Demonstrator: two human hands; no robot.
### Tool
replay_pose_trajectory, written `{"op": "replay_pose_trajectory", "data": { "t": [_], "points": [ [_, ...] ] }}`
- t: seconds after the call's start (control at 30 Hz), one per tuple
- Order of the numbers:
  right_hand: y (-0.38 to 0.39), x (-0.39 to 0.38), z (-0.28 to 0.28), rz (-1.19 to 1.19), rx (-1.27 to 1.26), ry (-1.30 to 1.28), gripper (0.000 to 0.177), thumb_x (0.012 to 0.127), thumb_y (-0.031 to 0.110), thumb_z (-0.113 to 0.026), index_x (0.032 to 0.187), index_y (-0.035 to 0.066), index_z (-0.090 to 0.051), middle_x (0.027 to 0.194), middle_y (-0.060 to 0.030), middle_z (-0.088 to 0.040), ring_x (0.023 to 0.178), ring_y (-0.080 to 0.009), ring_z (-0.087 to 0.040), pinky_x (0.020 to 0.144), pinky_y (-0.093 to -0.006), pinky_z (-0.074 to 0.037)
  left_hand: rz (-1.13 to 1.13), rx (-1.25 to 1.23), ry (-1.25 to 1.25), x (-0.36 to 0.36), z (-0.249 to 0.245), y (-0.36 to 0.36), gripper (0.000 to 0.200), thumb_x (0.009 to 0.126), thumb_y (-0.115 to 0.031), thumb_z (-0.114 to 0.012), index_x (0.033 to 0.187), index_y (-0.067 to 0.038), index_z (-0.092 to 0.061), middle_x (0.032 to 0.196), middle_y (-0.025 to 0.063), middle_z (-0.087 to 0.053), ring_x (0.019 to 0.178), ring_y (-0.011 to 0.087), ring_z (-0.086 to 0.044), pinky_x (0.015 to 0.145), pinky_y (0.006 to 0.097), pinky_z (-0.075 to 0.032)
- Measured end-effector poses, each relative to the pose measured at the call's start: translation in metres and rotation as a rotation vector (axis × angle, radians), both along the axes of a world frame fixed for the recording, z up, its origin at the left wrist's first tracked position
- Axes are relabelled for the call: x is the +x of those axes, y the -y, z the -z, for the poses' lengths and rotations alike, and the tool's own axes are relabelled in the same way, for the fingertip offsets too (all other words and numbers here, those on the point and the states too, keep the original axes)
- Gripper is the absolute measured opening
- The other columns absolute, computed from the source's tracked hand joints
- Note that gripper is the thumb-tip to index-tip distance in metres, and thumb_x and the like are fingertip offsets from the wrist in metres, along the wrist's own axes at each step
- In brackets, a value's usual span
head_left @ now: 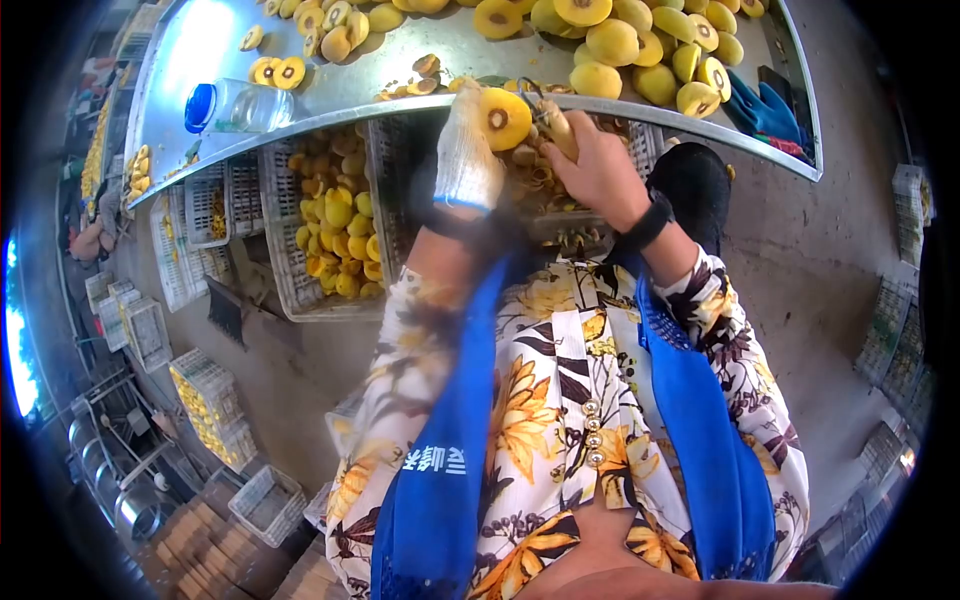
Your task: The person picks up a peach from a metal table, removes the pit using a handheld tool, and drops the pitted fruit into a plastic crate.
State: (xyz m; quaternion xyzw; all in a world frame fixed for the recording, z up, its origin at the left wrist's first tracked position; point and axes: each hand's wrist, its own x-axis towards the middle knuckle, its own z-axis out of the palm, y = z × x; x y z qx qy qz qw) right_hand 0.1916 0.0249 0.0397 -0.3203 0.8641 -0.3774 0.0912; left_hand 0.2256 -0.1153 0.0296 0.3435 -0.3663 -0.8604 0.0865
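Observation:
My left hand, in a white knit glove, is closed around a yellow peach half. Its cut face, with a brown centre, points towards my right hand. My bare right hand grips the pale handle of a pitting knife, whose thin curved metal end sits right beside the peach half. Both hands are at the near edge of the metal table. Brown scraps lie on the table just beyond the glove.
Piled peach halves cover the far right of the table. A clear bottle with a blue cap lies at left, and a blue cloth at right. Below the edge stands a plastic crate of peach halves. Stacked crates stand on the floor.

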Motion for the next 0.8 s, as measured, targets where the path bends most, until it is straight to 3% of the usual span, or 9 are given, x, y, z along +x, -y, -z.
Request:
{"op": "replay_pose_trajectory", "data": {
  "t": [0.07,0.2,0.6,0.8],
  "points": [
    [-0.003,0.01,-0.004,-0.052,0.065,0.005,0.026,0.082,0.02,-0.06,0.093,0.001,-0.047,0.071,-0.0268,-0.056,0.072,-0.0443,-0.055,0.059,-0.0459,-0.044,-0.041,-0.108,-0.013,-0.001,0.016,0.003,0.037,0.091,-0.045,-0.047,0.106,-0.012,-0.055,0.092,0.0038,-0.06,0.074,0.0186,-0.06,0.053,0.0288,-0.046],
    [-0.002,0.017,0.008,-0.032,-0.011,0.047,0.024,0.083,0.018,-0.058,0.093,0.001,-0.045,0.069,-0.0249,-0.057,0.068,-0.0434,-0.055,0.059,-0.0489,-0.043,-0.003,-0.099,-0.189,-0.001,0.018,-0.004,0.034,0.093,-0.032,-0.048,0.105,-0.001,-0.053,0.094,0.0092,-0.058,0.084,0.0167,-0.058,0.072,0.0281,-0.049],
    [0.001,0.036,0.0,0.114,0.051,0.016,0.021,0.084,0.013,-0.054,0.094,0.001,-0.039,0.067,-0.0251,-0.056,0.066,-0.0438,-0.055,0.058,-0.0511,-0.042,-0.141,-0.109,-0.282,-0.001,0.004,-0.029,0.033,0.094,-0.032,-0.047,0.106,-0.002,-0.053,0.092,0.0102,-0.057,0.08,0.0171,-0.059,0.068,0.0271,-0.051],
    [0.0,0.035,0.012,0.091,0.106,0.196,0.028,0.081,0.014,-0.057,0.098,0.0,-0.04,0.071,-0.0262,-0.057,0.069,-0.0443,-0.056,0.062,-0.0505,-0.044,-0.154,-0.363,-0.22,0.0,0.01,-0.031,0.033,0.094,-0.032,-0.048,0.107,-0.002,-0.053,0.089,0.0105,-0.058,0.076,0.017,-0.059,0.066,0.0252,-0.051]
  ]
}}
